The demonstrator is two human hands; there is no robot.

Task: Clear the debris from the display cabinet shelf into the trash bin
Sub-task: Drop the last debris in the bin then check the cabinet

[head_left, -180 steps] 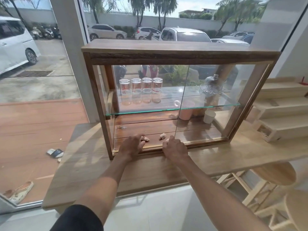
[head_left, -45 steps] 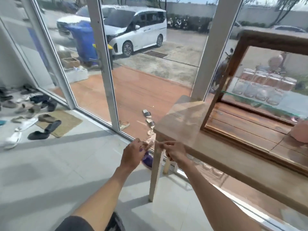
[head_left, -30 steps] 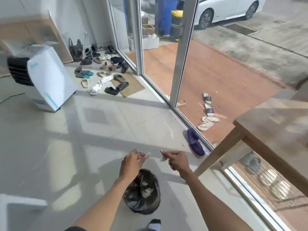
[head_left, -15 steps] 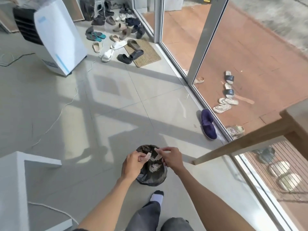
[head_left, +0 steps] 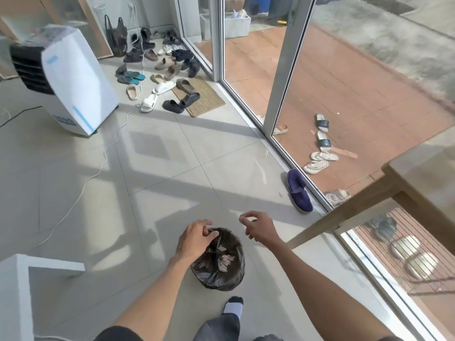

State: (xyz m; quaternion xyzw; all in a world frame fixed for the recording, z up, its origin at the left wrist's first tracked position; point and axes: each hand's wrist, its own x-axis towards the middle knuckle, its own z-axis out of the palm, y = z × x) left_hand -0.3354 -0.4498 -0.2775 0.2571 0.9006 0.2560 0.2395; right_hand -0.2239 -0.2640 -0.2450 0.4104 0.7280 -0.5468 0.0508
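A small trash bin (head_left: 219, 274) lined with a black bag stands on the tiled floor just ahead of my foot. Pale scraps of debris (head_left: 225, 260) lie inside it. My left hand (head_left: 195, 238) hovers over the bin's near-left rim, fingers loosely curled, holding nothing. My right hand (head_left: 259, 227) floats a little above and right of the bin, fingers spread and empty. The display cabinet is out of view.
The wooden table's corner and leg (head_left: 364, 210) jut in at the right. A blue slipper (head_left: 299, 190) lies by the glass wall. A white air cooler (head_left: 66, 82) stands far left, its cord (head_left: 81, 190) trailing across the floor. Several shoes (head_left: 162, 80) crowd the doormat. A white block (head_left: 22, 291) sits near left.
Both hands held pale pieces of debris above the bin half a second ago; now the pieces are gone from my fingers and both hands have drawn apart and opened.
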